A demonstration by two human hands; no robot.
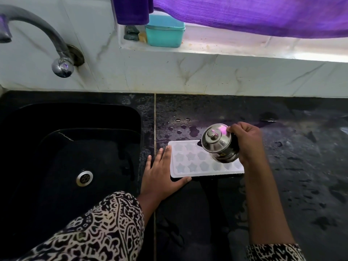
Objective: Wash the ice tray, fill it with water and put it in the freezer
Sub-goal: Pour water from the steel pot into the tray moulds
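Steadily, I filled the ice tray (188,167) on the wet bench (291,185).
Its long axis ran left to right; my flat left hand (162,172) braced its left end, while my right hand (244,142) gripped a steel kettle (216,143) tilted over its right half.

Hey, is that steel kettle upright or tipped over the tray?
Tipped. The steel kettle in the right hand leans to the left, spout low over the ice tray.
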